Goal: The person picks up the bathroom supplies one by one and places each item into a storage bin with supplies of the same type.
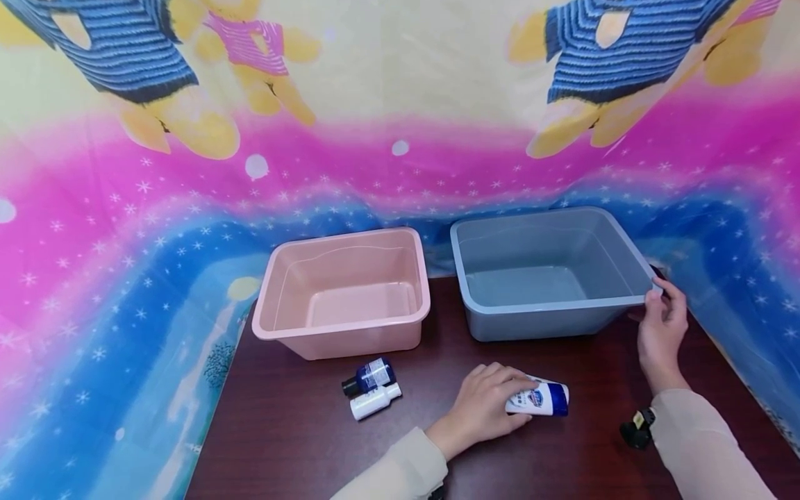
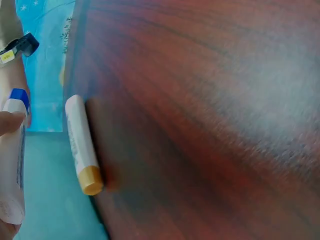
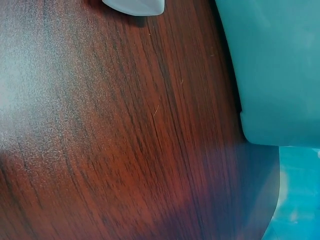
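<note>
My left hand [image 1: 484, 406] holds a white bottle with a blue end [image 1: 544, 401] low over the table, in front of the grey-blue basin [image 1: 556, 305]. Close up in the left wrist view, the thumb lies across that bottle [image 2: 11, 165] at the left edge. A white tube with a yellow-orange cap [image 2: 82, 145] lies beside it; the head view largely hides this tube. With thumb and fingers, my right hand [image 1: 664, 333] grips the basin's rim at its front right corner. In the right wrist view the hand itself is out of sight.
A pink basin [image 1: 350, 340] stands left of the grey-blue one. In front of it lie a dark blue bottle with a black cap [image 1: 375, 376] and a small white bottle [image 1: 375, 401], side by side. A printed cloth [image 1: 400, 180] hangs around the dark wooden table [image 1: 300, 444].
</note>
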Action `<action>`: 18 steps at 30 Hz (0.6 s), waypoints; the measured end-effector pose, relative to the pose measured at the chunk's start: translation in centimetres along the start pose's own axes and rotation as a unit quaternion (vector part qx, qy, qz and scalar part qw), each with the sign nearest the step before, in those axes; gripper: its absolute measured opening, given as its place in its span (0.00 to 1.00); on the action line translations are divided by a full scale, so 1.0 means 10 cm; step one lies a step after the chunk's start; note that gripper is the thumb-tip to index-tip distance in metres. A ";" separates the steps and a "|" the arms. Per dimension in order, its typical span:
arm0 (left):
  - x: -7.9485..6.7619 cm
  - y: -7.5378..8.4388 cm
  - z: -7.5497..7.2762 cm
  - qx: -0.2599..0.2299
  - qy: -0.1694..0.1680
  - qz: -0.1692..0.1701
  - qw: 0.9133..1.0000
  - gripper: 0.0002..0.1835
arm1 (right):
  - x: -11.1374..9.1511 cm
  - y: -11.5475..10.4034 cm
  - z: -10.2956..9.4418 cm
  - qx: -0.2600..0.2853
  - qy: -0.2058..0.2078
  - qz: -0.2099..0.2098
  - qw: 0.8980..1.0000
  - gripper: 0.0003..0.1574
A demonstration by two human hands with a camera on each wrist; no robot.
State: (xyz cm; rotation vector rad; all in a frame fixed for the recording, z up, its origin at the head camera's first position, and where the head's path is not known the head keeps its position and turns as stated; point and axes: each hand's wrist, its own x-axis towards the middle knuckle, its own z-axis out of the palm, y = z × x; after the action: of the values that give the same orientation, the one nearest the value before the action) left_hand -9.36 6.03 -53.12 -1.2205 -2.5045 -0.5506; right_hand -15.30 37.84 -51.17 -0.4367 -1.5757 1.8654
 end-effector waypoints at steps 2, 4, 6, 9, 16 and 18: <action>0.02 0.00 -0.03 0.010 -0.004 0.003 1.000 0.28 | 0.01 0.00 0.00 0.002 0.000 -0.004 1.000 0.20; 0.04 0.00 -0.07 0.013 -0.006 0.004 1.000 0.28 | 0.01 0.00 0.01 0.001 0.001 -0.006 1.000 0.20; 0.06 0.01 -0.10 0.014 -0.008 0.003 1.000 0.28 | 0.02 -0.01 0.01 -0.001 0.002 -0.005 1.000 0.20; 0.10 0.01 -0.15 0.011 -0.007 0.002 1.000 0.28 | 0.01 -0.01 0.01 -0.007 0.004 0.004 1.000 0.20; 0.15 0.01 -0.27 0.002 -0.002 0.002 1.000 0.28 | 0.00 0.00 0.00 -0.014 0.007 0.007 1.000 0.20; 0.17 0.00 -0.30 -0.001 -0.002 0.001 1.000 0.27 | 0.00 0.00 0.00 -0.015 0.006 0.005 1.000 0.20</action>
State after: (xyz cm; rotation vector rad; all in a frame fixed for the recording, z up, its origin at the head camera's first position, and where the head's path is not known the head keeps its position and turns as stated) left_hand -10.03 5.79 -49.74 -1.2249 -2.5071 -0.5513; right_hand -15.33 37.84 -51.16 -0.4707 -1.5985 1.8452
